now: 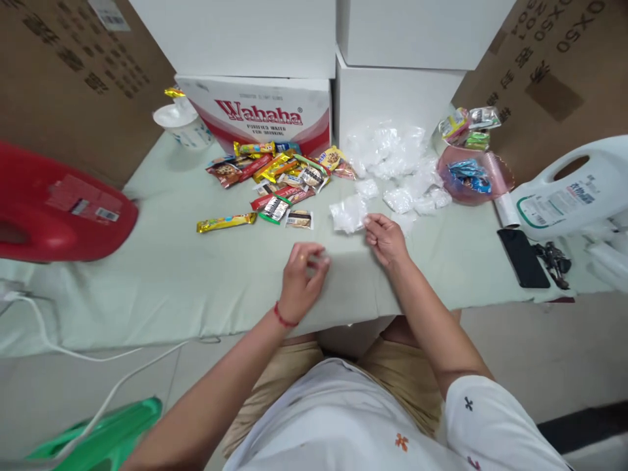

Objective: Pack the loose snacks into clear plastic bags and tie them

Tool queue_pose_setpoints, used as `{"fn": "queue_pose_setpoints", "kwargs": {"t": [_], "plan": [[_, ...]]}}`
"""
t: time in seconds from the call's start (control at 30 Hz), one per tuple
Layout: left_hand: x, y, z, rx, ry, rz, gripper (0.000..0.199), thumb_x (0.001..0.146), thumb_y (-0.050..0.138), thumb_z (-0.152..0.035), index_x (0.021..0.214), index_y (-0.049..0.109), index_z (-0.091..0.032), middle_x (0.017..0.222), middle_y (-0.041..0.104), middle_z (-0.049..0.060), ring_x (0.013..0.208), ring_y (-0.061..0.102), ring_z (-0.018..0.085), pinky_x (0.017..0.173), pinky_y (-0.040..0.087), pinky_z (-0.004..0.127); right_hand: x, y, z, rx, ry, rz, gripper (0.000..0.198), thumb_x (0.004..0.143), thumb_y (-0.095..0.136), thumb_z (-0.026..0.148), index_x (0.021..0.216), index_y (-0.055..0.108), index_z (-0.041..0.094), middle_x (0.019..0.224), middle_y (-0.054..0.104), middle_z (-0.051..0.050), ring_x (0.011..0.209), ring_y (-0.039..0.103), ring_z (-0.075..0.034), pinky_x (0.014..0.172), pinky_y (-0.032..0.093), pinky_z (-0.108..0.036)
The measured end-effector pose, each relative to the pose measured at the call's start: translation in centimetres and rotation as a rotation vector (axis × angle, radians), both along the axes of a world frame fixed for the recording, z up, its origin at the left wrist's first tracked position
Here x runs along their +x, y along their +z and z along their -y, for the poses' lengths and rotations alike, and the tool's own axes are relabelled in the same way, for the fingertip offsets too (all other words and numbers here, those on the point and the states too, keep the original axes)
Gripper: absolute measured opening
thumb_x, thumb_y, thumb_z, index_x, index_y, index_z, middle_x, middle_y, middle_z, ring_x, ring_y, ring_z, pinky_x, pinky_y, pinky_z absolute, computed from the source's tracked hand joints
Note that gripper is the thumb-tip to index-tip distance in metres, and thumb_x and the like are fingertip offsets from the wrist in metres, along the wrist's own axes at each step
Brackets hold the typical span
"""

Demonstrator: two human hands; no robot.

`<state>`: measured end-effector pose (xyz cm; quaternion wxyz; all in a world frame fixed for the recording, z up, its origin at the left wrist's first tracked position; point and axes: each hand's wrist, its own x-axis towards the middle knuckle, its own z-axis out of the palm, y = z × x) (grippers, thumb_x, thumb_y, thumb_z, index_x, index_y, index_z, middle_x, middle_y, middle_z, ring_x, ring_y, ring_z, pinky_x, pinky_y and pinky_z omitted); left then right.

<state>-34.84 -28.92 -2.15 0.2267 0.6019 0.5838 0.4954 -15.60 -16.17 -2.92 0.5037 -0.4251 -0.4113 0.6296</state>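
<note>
Between the thumb and fingers of my right hand (386,241) is the edge of a small clear plastic bag (347,214), pinched just above the cloth. My left hand (300,278) hovers to the lower left of that bag, fingers loosely curled with a gap to the thumb and nothing in them. Behind my right hand lies a heap of similar clear bags (387,157). Left of the held bag is a pile of wrapped snacks (282,171). One yellow snack bar (226,223) lies apart from the pile, farther left.
A Wahaha carton (275,111) and white boxes (397,98) stand at the back. A paper tub (179,124) and red jug (69,206) are left. On the right are a pink bowl (454,186), plastic roll (503,196), white jug (574,190) and black phone (524,257).
</note>
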Motion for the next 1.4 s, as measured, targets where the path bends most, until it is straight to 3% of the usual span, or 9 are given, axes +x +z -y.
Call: {"fn": "queue_pose_setpoints", "kwargs": {"t": [0.1,0.17,0.37,0.63,0.83,0.97,1.1,1.23,1.4], "plan": [[1.6,-1.2,-5.5,-0.048,-0.021,0.217,0.046,0.078,0.081,-0.043,0.114,0.062,-0.02,0.119,0.059,0.01,0.096,0.063,0.019,0.069,0.052,0.027,-1.0,-0.6,0.7,-0.01,0.033,-0.034,0.045,0.058,0.091,0.051,0.081,0.067,0.022,0.061,0.052,0.007,0.049,0.03,-0.005,0.047,0.024,-0.024],[2.3,-2.4,-7.8,-0.083,-0.096,0.313,0.042,0.074,0.083,-0.042,0.104,0.067,-0.019,0.11,0.063,0.008,0.09,0.062,0.018,0.068,0.049,0.026,-1.2,-0.7,0.6,0.01,0.095,-0.033,0.045,0.059,0.092,0.053,0.081,0.068,0.022,0.06,0.052,0.007,0.048,0.03,-0.005,0.047,0.024,-0.024],[0.6,-4.1,-9.2,-0.171,-0.104,0.667,0.034,0.075,0.083,-0.049,0.079,0.065,-0.02,0.069,0.057,-0.004,0.062,0.049,0.011,0.062,0.043,0.024,0.4,-0.3,0.3,-0.031,0.086,-0.096,0.043,0.062,0.091,0.05,0.081,0.062,0.024,0.063,0.048,0.008,0.05,0.032,-0.006,0.047,0.027,-0.022],[-3.5,-2.2,-10.2,-0.194,-0.153,1.156,0.037,0.077,0.086,-0.042,0.098,0.06,-0.025,0.116,0.071,0.005,0.114,0.066,0.024,0.09,0.059,0.044,4.5,-0.7,-1.8,0.0,-0.287,-0.26,0.04,0.065,0.081,0.039,0.073,0.044,0.025,0.065,0.043,0.007,0.054,0.041,-0.01,0.05,0.036,-0.023],[-2.5,-2.4,-10.0,-0.193,-0.164,1.111,0.04,0.072,0.089,-0.041,0.091,0.058,-0.024,0.106,0.069,0.001,0.107,0.067,0.02,0.091,0.06,0.043,3.3,-0.7,-1.1,0.27,-0.289,0.295,0.024,0.078,0.073,0.045,0.088,0.062,0.026,0.1,0.06,-0.003,0.087,0.059,-0.018,0.077,0.054,-0.034],[-0.9,-3.1,-9.6,-0.186,-0.165,1.001,0.046,0.065,0.093,-0.046,0.087,0.059,-0.023,0.094,0.065,-0.002,0.088,0.065,0.014,0.085,0.06,0.034,-0.1,0.6,1.1,0.48,-0.232,0.625,0.04,0.083,0.073,0.045,0.119,0.069,0.029,0.13,0.058,-0.01,0.105,0.059,-0.023,0.086,0.054,-0.039],[-0.4,-3.4,-9.4,-0.187,-0.194,0.905,0.045,0.064,0.092,-0.048,0.084,0.063,-0.021,0.09,0.067,-0.001,0.082,0.062,0.012,0.079,0.056,0.028,-2.3,1.3,2.4,0.411,-0.016,0.541,0.027,0.082,0.076,0.044,0.103,0.074,0.027,0.1,0.07,-0.005,0.092,0.063,-0.022,0.081,0.052,-0.035],[-1.5,-3.0,-9.7,-0.161,-0.169,1.02,0.045,0.066,0.091,-0.046,0.081,0.056,-0.022,0.081,0.06,-0.003,0.076,0.059,0.012,0.074,0.054,0.027,-0.1,1.5,1.0,0.194,-0.2,0.3,0.018,0.08,0.074,0.042,0.084,0.07,0.024,0.074,0.063,0.001,0.07,0.056,-0.015,0.069,0.048,-0.028],[-1.8,-2.7,-10.0,-0.153,-0.173,1.077,0.046,0.066,0.09,-0.046,0.081,0.053,-0.022,0.081,0.059,-0.003,0.075,0.059,0.013,0.073,0.053,0.028,1.6,2.5,1.3,0.096,-0.243,0.184,0.032,0.076,0.08,0.052,0.084,0.065,0.025,0.079,0.061,0.002,0.073,0.056,-0.013,0.059,0.046,-0.022]]}}
